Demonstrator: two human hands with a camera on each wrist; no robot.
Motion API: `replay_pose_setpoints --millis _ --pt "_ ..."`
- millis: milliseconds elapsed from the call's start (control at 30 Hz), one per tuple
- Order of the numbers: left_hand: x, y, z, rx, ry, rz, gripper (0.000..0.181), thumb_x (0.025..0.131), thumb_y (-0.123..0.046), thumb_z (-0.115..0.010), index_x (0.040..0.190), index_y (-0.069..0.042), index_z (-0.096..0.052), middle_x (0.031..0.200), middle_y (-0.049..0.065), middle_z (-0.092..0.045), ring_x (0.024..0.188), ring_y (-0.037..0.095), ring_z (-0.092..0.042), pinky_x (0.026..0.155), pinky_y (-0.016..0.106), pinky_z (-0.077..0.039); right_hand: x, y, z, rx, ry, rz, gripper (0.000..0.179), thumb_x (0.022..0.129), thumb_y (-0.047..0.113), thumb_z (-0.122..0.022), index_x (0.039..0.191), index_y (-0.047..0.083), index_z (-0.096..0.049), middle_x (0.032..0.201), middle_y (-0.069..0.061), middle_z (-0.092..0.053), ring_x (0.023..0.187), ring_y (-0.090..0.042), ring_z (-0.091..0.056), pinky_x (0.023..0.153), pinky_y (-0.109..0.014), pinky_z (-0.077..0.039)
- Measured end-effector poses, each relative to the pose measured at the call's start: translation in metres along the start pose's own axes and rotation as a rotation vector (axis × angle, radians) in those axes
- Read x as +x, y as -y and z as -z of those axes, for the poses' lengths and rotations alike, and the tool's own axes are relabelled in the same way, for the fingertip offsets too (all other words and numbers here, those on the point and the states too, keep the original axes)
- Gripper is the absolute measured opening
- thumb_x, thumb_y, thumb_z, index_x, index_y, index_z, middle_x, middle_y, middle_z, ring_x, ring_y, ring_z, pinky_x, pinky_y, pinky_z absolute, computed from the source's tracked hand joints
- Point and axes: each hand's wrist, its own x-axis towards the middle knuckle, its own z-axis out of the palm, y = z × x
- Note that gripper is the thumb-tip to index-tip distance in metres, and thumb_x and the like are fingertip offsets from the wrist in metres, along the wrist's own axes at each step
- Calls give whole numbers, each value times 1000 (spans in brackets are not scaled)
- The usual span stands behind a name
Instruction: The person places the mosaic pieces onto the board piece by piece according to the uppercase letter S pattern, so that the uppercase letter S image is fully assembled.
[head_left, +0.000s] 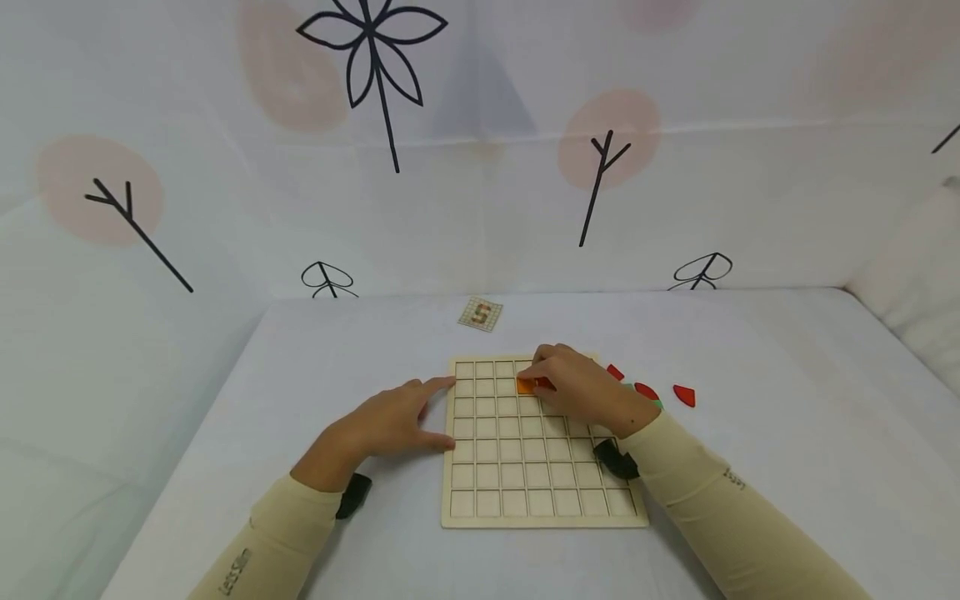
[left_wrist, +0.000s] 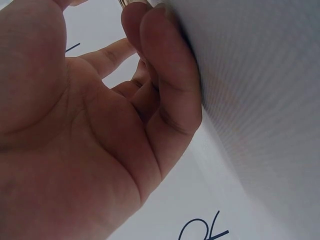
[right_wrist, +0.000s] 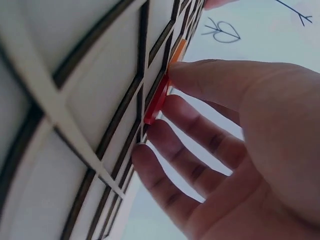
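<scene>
A pale wooden grid board (head_left: 545, 522) lies on the white table. Near its far edge, the thumb and forefinger of my right hand (head_left: 585, 387) pinch an orange tile (head_left: 527, 387) at a cell. Right beside the orange tile is a red tile (right_wrist: 157, 102), partly under the hand, with my other fingertips close to it. My left hand (head_left: 386, 421) rests at the board's left edge, thumb and forefinger spread apart and touching the rim. In the left wrist view, the palm and curved fingers (left_wrist: 172, 75) of that hand show, holding nothing.
To the right of the board lie a red quarter-round tile (head_left: 685, 396), another red piece (head_left: 646, 391) and green ones partly behind my right wrist. A small pattern card (head_left: 480, 314) lies beyond the board. A printed cloth (head_left: 480, 208) hangs behind the table.
</scene>
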Motion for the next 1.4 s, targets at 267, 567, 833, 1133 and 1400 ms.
replay_pose_setpoints --millis 267,567,833,1133,1400 --pt "0 0 -1 -27 10 12 91 77 -51 -82 154 -32 -37 89 1 -51 74 14 -47 65 31 -38 -5 -6 18 88 -19 -44 34 93 11 -70 127 8 -69 115 -6 -66 97 -19 -61 83 -36 -52" --pt "-2 1 0 -19 11 20 91 78 -52 -82 154 -32 -36 89 0 -51 74 14 -48 65 31 -38 -28 -25 43 123 -122 -126 30 97 13 -65 126 9 -69 120 -9 -65 109 -27 -60 89 -46 -54" --pt "-4 -1 1 -20 6 11 90 79 -51 -81 154 -31 -37 89 0 -51 74 14 -48 65 31 -38 -45 -46 47 92 -183 -181 29 96 8 -65 124 6 -70 120 -12 -65 109 -29 -60 90 -49 -54" --pt "-5 -2 2 -9 -2 -2 89 79 -51 -81 154 -31 -38 87 1 -50 73 14 -46 65 31 -37 -47 -60 46 94 -140 -233 27 96 12 -65 121 6 -72 113 -10 -66 103 -27 -59 88 -48 -53" --pt "-2 -1 1 -13 7 5 89 79 -51 -81 154 -31 -37 88 0 -51 73 14 -47 65 31 -37 -51 -71 45 108 -50 -274 25 96 14 -64 119 8 -73 107 -7 -66 98 -24 -58 80 -38 -52"
